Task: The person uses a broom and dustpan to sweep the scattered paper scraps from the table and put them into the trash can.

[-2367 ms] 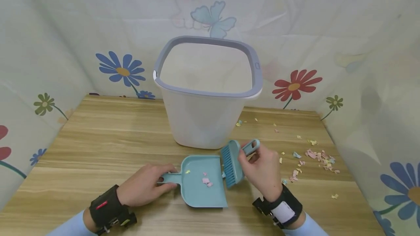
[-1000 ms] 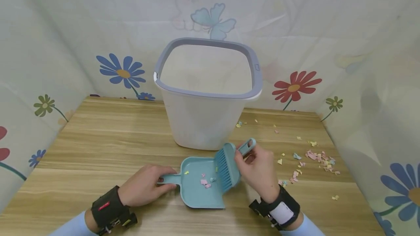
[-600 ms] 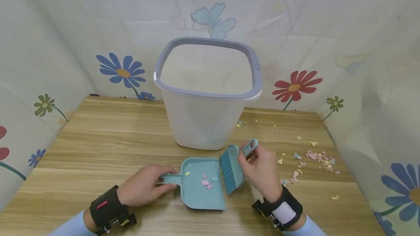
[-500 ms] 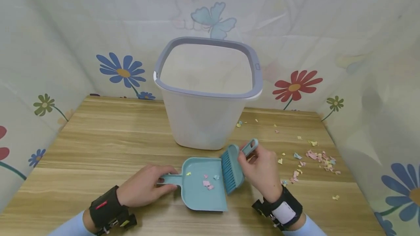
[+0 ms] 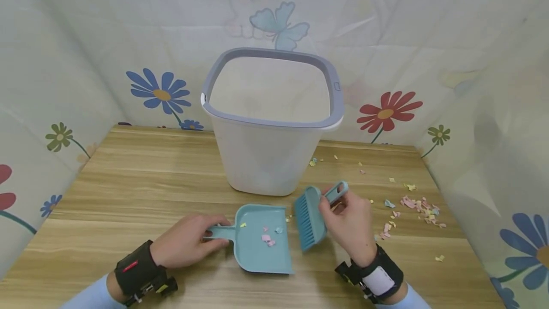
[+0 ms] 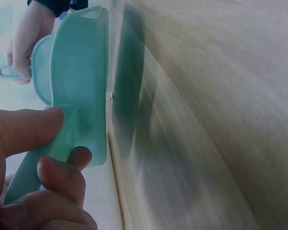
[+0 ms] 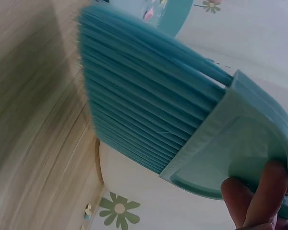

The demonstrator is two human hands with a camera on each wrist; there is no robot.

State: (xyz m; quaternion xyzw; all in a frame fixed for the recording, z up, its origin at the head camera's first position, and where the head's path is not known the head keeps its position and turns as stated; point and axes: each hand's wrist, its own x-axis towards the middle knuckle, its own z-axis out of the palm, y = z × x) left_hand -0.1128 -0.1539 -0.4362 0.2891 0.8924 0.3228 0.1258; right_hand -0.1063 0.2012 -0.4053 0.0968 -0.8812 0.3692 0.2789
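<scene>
1. the left hand (image 5: pixel 185 248) grips the handle of a teal dustpan (image 5: pixel 262 237), thumb on top and fingers curled under it, as the left wrist view shows.
2. the dustpan lies flat on the wooden table (image 5: pixel 137 190), its open edge facing right, with a few pink, yellow and blue paper scraps (image 5: pixel 269 238) inside.
3. the right hand (image 5: pixel 349 221) holds a teal hand brush (image 5: pixel 310 217) by its looped handle, fingers closed around it.
4. the brush sits just right of the dustpan's open edge, tilted, bristles pointing down and to the left; there is a small gap between it and the pan.
5. a white waste bin (image 5: pixel 270 123) with a grey rim stands upright behind the dustpan and brush, near the middle of the table.
6. more scattered paper bits (image 5: pixel 418 206) lie on the table to the right of the right hand, some further back near the bin.
7. a flower-printed cloth (image 5: pixel 158 90) hangs behind and beside the table.
</scene>
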